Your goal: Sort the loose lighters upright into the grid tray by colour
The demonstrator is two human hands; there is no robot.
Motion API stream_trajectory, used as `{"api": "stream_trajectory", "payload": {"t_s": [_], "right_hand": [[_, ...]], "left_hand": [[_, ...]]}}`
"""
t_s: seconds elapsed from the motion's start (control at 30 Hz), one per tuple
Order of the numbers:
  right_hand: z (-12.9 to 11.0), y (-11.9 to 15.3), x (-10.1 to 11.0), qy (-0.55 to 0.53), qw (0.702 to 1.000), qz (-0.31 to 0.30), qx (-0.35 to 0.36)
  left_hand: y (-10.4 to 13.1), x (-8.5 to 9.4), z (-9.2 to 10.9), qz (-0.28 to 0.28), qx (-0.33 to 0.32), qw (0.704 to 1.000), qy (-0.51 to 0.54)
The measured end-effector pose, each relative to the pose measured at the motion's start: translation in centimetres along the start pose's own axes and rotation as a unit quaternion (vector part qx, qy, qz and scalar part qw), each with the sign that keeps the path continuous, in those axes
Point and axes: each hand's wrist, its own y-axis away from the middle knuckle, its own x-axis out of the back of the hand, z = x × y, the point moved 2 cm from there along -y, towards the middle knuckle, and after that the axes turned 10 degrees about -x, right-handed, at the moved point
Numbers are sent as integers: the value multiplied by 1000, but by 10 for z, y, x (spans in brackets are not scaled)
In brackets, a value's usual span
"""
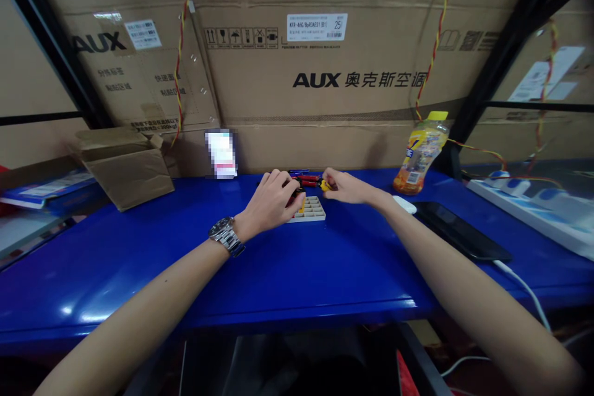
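Note:
My left hand (276, 199), with a metal watch (226, 235) on its wrist, is curled over the left part of a pale compartment tray (315, 210). Its fingers are closed, and what they hold, if anything, is hidden. Small yellow (302, 205) and red bits show beneath those fingers at the tray. To the right, my right hand (344, 187) is closed, its fingertips pinching a small yellow piece (325, 185). Between the hands, just behind the tray, lie red and black objects (310, 180), too small to name. A blue pen-like thing (299, 171) is behind them.
A lit phone (221, 153) leans against the large carton (260, 99) behind the blue table (241, 288). An open cardboard box (127, 167) stands left. On the right are a drink bottle (420, 154), a black phone (459, 230) with a cable, and a power strip (533, 210).

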Motion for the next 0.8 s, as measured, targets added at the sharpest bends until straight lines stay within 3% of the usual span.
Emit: {"api": "stream_trajectory", "payload": {"t_s": [0.17,0.4,0.6,0.8], "right_hand": [[-11,-3,-10,-117,988,96,27],[-17,-4,-15,-293,952,92,6],[-19,-4,-15,-451,884,66,-100],[-26,0,-9,-463,865,173,-84]], "left_hand": [[0,0,0,2,-2,1000,-7],[0,1,0,0,-10,1000,-12],[0,1,0,-4,-13,1000,-9],[0,3,0,-2,-13,1000,-9]]}}
